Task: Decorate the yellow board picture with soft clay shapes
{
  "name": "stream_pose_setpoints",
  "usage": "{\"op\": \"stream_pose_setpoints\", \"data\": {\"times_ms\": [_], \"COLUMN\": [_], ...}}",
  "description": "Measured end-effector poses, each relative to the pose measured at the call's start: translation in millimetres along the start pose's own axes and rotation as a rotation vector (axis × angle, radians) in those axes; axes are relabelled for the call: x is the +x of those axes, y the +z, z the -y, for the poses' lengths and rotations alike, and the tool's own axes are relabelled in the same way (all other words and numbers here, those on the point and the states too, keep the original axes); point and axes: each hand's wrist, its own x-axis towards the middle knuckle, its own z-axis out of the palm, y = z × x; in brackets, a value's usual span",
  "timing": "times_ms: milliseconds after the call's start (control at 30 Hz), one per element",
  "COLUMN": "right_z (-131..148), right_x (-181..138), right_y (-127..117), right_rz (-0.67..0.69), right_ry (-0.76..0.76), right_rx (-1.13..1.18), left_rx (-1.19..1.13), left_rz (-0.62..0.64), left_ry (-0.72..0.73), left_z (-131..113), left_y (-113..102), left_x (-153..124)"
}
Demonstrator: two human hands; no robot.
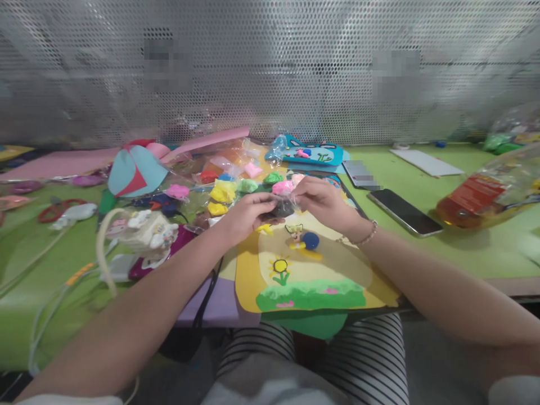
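Observation:
My left hand [247, 216] and my right hand [323, 203] meet over the middle of the table, both pinching a small clear bag of dark clay [282, 208]. Right under them lies a yellow craft board [312, 270] with a green grass strip, a small sunflower and a figure with a blue ball of clay [311, 241]. Beyond my hands sits a cluster of small clay bags [236, 188] in yellow, green, pink, red and orange.
A black phone [404, 211] and a smaller device [358, 173] lie right of the board. A teal craft piece [310, 152] sits at the back, a paper cap [134, 171] and a plush toy [145, 230] at left, plastic bags [493, 197] at far right. A perforated metal screen [270, 67] stands behind.

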Motion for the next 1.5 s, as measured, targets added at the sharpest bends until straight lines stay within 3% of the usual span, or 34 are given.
{"op": "stream_pose_setpoints", "data": {"times_ms": [100, 200, 400, 500, 600, 700, 800, 900, 1067, 1333, 1500], "right_z": [5, 6, -2, -13, -31, -49, -57, -56, -47, -27, -17], "right_x": [1, 3, 6, 7, 7, 4, 0, -3, -2, 3, 5], "right_y": [-1, -6, -11, -15, -21, -25, -26, -22, -20, -22, -20], "right_rz": [-0.108, -0.164, -0.024, 0.092, 0.144, 0.282, 0.456, 0.472, 0.529, 0.705, 0.714], "right_ry": [0.191, 0.262, 0.387, 0.432, 0.392, 0.464, 0.524, 0.488, 0.457, 0.463, 0.527], "right_rx": [0.1, 0.065, -0.07, -0.214, -0.361, -0.409, -0.471, -0.493, -0.439, -0.208, -0.283], "left_rx": [0.026, 0.21, 1.272, 1.707, 1.92, 2.004, 2.036, 2.026, 1.969, 1.796, 1.737], "left_rz": [-0.017, -0.052, -0.333, -0.391, -0.381, -0.352, -0.311, -0.225, -0.057, -0.025, -0.06], "left_ry": [0.01, 0.064, 0.452, 0.386, 0.225, 0.147, 0.16, 0.258, 0.248, 0.227, 0.25], "left_z": [1, 4, 1, -4, -7, -6, -2, 4, 8, 5, 8], "left_y": [-2, -7, -19, -21, -25, -31, -32, -27, -22, -29, -30], "left_x": [2, 5, 4, -3, -9, -11, -9, -8, -6, -1, 3]}}
